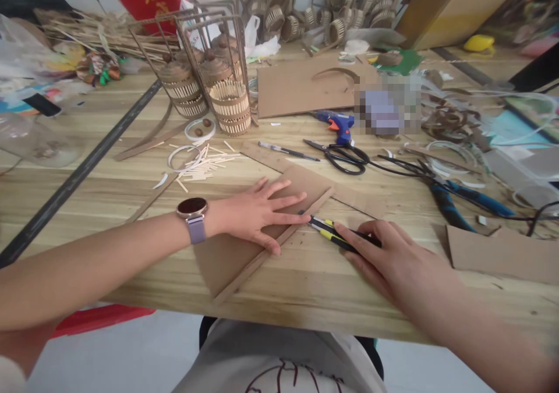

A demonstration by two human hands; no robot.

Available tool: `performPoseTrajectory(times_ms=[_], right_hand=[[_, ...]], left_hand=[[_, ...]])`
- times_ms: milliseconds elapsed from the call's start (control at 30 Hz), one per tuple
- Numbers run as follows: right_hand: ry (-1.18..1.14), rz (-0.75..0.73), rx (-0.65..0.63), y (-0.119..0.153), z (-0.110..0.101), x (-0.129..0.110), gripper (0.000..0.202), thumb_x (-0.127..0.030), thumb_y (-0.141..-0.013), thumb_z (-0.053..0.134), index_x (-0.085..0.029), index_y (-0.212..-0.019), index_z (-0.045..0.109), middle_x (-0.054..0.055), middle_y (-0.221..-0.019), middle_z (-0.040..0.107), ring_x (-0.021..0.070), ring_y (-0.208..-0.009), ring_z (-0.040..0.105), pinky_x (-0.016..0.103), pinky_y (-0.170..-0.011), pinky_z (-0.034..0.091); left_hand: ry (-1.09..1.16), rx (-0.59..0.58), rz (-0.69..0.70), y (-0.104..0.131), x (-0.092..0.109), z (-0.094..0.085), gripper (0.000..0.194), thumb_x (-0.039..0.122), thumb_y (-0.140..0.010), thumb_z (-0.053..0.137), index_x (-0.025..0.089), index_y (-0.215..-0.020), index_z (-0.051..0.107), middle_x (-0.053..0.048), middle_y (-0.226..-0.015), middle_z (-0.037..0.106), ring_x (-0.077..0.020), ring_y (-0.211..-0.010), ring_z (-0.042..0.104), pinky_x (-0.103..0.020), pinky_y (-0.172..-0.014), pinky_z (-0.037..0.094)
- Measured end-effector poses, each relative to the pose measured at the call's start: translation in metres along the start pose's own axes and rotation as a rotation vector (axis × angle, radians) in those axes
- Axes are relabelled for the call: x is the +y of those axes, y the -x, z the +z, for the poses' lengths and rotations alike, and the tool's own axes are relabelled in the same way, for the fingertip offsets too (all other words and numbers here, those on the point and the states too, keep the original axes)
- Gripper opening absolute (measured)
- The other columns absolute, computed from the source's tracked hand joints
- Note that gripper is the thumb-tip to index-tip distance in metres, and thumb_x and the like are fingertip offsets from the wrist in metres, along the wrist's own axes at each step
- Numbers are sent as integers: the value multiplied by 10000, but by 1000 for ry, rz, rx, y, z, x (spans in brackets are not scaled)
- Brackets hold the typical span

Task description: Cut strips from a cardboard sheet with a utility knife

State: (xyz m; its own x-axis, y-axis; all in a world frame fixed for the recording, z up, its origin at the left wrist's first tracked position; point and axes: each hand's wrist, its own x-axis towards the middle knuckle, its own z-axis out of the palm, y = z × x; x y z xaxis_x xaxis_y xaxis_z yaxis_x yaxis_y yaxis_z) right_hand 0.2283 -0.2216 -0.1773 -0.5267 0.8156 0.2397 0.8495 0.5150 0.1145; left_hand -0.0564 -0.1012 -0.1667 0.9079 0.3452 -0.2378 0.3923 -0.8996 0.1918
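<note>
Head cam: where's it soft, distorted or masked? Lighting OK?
Head view, centre: left hand and cardboard fairly crisp, light soft and even; head view, left edge: clear container smeared; head view, lower right: right forearm looks wide-angle stretched; head view, beside the glue gun: pixelated patch masks detail.

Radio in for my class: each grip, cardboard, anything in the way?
Left grip spread over cardboard on table. Right grip closed around black-and-yellow tool. Possibly in the way: left finger over cardboard's edge, beside the tool.
</note>
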Motion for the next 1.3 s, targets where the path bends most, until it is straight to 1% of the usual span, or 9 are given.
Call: performPoseTrajectory(times_ms=[167, 367, 433, 567, 800, 967, 1100, 1167, 1300], right_hand=[[42, -36, -2, 0, -4, -11, 453, -356, -1049, 291, -181, -1272, 644, 115, -969, 598, 211, -791, 668, 256, -417, 496], [21, -87, -12, -1, -10, -27, 405, -315, -1042, 321, -201, -1283, 625, 115, -986, 622, 193, -801, 663, 229, -437, 494], [16, -100, -13, 1, -12, -34, 389, -302, -1035, 336, -208, -1284, 619, 111, -981, 625, 189, -799, 663, 225, -445, 497], [5, -108, -36, 4, -14, -50, 369, -253, -1004, 381, -208, -1295, 602, 99, -955, 619, 189, -776, 658, 235, -443, 502], [-4, -178, -50, 9, -9, -66, 473, -157, -921, 455, -182, -1388, 526, 111, -995, 622, 215, -830, 651, 260, -498, 551], [-35, -222, -48, 8, -10, -77, 521, -122, -877, 453, -175, -1391, 519, 117, -980, 621, 219, -803, 652, 260, -488, 543], [-94, -248, -69, 10, -11, -84, 598, -69, -826, 436, -221, -1398, 522, 93, -961, 644, 201, -769, 647, 252, -531, 536], [-111, -264, -67, 8, -10, -87, 610, -66, -813, 444, -227, -1395, 525, 89, -959, 650, 207, -770, 650, 260, -528, 535], [-112, -310, -29, 1, -3, -94, 568, -99, -831, 454, -195, -1386, 527, 99, -957, 642, 220, -779, 661, 274, -486, 540]], left_hand=[[10, -2, 14, -1, 1, 1, 801, 715, -857, 562, 436, -1547, 265, -22, -1673, 115, -426, -1522, 37, -726, -1149, 76], [12, -8, 7, -1, 0, 0, 768, 718, -875, 526, 445, -1545, 268, -15, -1676, 97, -426, -1523, 19, -736, -1144, 61], [14, -17, 10, -1, 1, -1, 730, 703, -901, 497, 441, -1545, 272, -13, -1677, 95, -423, -1525, 9, -733, -1146, 57], [29, -20, 1, 0, 1, -1, 593, 611, -986, 402, 441, -1541, 280, 4, -1676, 96, -407, -1529, 2, -731, -1148, 69], [44, 9, -6, -1, 0, 2, 561, 582, -992, 409, 468, -1528, 290, 61, -1673, 105, -389, -1533, 18, -712, -1166, 53], [6, 6, -11, -1, 0, 3, 571, 586, -994, 403, 452, -1536, 283, 61, -1676, 93, -390, -1533, 13, -702, -1172, 54], [12, 42, -1, -2, 0, 5, 572, 596, -985, 419, 466, -1528, 292, 85, -1671, 121, -380, -1534, 32, -672, -1190, 69], [15, 46, -5, -2, 0, 4, 567, 591, -986, 421, 466, -1526, 302, 92, -1669, 130, -381, -1533, 34, -665, -1195, 66], [-12, 14, -14, -2, 2, 2, 564, 574, -993, 410, 469, -1532, 281, 111, -1670, 114, -357, -1538, 21, -626, -1210, 62]])
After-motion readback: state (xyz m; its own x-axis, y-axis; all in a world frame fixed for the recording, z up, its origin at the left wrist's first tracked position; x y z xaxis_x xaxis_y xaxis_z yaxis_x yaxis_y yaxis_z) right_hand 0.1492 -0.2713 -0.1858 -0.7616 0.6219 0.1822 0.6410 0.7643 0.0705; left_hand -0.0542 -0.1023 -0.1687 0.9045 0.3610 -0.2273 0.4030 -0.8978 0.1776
